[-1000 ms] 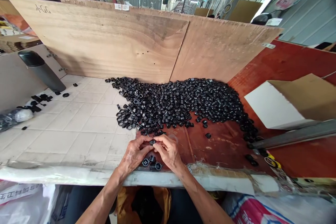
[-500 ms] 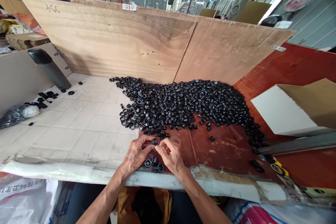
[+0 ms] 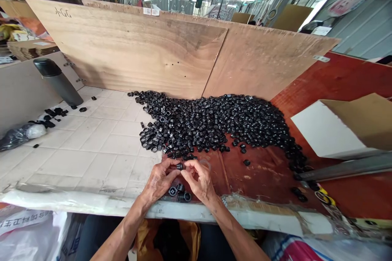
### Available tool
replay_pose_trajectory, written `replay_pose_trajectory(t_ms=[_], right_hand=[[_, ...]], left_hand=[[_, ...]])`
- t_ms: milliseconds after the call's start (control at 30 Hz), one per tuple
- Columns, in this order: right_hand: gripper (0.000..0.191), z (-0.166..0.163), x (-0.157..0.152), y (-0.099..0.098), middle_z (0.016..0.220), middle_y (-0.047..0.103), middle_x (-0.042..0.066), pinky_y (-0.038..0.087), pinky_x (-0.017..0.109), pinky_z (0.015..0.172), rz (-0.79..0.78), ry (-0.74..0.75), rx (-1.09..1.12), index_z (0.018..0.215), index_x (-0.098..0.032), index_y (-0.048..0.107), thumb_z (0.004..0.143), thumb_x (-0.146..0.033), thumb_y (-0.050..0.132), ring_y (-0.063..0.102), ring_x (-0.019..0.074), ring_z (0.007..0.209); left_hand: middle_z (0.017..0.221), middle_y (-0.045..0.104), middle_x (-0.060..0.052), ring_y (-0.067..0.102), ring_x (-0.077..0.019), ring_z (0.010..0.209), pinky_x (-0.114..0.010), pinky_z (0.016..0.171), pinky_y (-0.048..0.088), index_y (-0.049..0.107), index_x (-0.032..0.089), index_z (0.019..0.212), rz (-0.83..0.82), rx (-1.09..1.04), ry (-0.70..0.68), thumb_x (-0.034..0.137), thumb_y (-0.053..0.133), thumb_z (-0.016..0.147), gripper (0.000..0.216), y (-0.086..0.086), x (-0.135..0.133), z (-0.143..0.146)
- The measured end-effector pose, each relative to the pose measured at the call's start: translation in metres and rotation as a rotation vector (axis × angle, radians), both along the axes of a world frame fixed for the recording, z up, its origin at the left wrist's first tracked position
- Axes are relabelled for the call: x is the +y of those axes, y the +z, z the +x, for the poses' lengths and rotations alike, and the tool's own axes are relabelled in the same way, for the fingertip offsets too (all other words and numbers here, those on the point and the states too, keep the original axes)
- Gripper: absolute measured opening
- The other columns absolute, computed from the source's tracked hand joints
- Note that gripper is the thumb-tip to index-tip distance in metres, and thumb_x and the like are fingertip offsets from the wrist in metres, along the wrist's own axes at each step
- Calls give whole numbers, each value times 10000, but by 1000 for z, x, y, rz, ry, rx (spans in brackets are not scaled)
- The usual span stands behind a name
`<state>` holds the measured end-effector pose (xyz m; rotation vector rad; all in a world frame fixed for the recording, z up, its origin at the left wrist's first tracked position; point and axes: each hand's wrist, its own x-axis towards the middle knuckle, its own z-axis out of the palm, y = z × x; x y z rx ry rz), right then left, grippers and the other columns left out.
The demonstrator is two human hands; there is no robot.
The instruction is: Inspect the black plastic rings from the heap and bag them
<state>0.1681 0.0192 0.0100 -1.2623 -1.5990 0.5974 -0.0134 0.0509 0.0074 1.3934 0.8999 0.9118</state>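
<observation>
Between the thumb and index finger of my left hand [image 3: 161, 177] is a small black plastic fitting [image 3: 179, 166], held just above the table's front part. My right hand [image 3: 198, 177] meets it from the other side, index finger and thumb closed at its right end. Below, between the two hands, lie several similar black fittings [image 3: 180, 192], some showing a cross-shaped inside. Just beyond my fingers spreads a large heap of small black plastic rings and fittings [image 3: 214, 120].
A wooden board [image 3: 147, 49] walls off the back. At left stand a dark bottle [image 3: 59, 83] and a plastic bag [image 3: 16, 136] beside scattered black pieces. To the right are an open cardboard box [image 3: 330, 128], a grey metal bar [image 3: 346, 168] and yellow-handled scissors [image 3: 325, 197].
My right index finger and thumb have parted slightly and come up around the fitting's right end. My left hand keeps its hold. The view has shifted a little.
</observation>
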Motion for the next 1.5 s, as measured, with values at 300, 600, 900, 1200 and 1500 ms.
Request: replay_pose_trajectory(t_ms=[300,600,900,1200,1500], right_hand=[[116,-2,3,-14,635,620,-48,469,214,492,-298,98,182,984,-201,646,920,-288,603,603,127,488],[233,4,-2,-8,588,578,-39,370,209,484,-318,50,43,726,-193,646,906,-340,659,507,111,511],[212,11,-1,-24,779,688,19,503,247,627,4,-70,-183,1051,-184,763,921,-216,598,608,156,638],[583,5,-1,-30,942,671,50,583,331,781,60,-42,-476,1522,-210,544,943,-170,600,652,208,801],[280,-1,-5,-22,1049,688,99,605,348,811,89,-73,-546,1283,-220,688,1024,-289,609,710,246,914]], left_hand=[[1096,806,-45,772,-217,1024,-357,956,609,713,238,1158,393,284,-33,261,586,1005,200,0,1,-6],[1080,740,-79,728,-220,971,-343,872,598,726,215,1029,549,453,-17,277,633,975,124,5,-3,-7],[1073,715,-79,715,-206,956,-349,900,600,713,184,1195,570,538,270,61,491,926,370,-21,19,0],[972,662,-82,689,-207,866,-332,821,585,734,185,1004,621,591,216,76,504,937,263,-25,20,4],[892,672,-102,680,-225,769,-332,698,559,616,197,876,601,679,240,101,496,937,166,-32,15,8]])
